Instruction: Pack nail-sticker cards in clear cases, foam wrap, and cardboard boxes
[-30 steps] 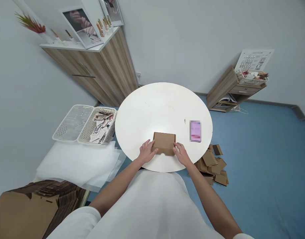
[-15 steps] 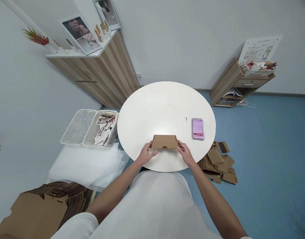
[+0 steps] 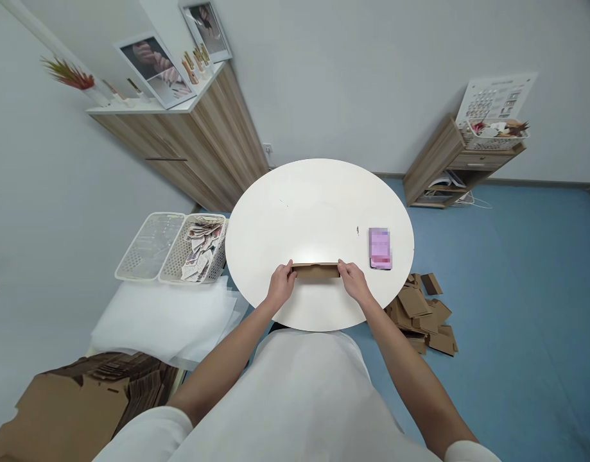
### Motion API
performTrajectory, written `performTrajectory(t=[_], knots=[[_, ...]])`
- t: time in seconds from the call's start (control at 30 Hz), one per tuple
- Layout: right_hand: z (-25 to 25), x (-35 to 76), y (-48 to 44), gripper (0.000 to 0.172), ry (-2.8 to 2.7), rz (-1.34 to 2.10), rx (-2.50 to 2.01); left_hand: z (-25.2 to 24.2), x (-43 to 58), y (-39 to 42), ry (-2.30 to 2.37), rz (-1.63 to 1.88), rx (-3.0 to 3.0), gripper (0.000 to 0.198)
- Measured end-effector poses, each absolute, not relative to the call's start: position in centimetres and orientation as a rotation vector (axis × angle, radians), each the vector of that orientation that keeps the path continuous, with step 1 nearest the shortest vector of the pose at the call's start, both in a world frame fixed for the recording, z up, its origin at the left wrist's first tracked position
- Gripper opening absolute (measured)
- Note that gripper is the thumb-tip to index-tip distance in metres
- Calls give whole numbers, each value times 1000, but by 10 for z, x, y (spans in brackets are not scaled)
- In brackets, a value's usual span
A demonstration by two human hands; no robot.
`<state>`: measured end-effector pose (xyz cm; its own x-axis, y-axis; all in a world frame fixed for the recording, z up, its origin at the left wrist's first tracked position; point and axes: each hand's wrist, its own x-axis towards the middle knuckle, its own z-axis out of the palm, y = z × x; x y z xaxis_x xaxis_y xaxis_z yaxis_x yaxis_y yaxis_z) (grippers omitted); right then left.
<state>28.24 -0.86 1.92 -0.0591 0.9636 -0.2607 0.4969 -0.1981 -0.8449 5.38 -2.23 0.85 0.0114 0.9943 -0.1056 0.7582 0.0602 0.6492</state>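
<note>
A small brown cardboard box is at the near part of the white oval table, tilted so that a narrow side faces me. My left hand grips its left end, thumb on the near side. At the right end my right hand has its fingers closed on the box too. A pinkish-purple item with a blurred face, perhaps a phone, lies on the table to the right of my right hand. The far side of the box is hidden.
White baskets, one holding printed cards, stand left of the table beside white sheets. Flat cardboard is stacked at lower left. Several folded boxes lie on the floor at right. Wooden cabinets stand along the wall.
The box has been tipped, so its broad top no longer shows and a narrow side does. Both hands have gone from touching its ends with fingers apart to a closed grip.
</note>
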Motion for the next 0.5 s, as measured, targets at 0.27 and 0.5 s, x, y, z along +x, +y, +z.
performTrajectory(t=[0.27,0.5], knots=[[21,283,-10,43,-1431,1283,-1696,4,51,-25,1740,674,1696,39],[10,289,-15,47,-1329,1358,-1650,8,46,-28,1645,706,1506,44]])
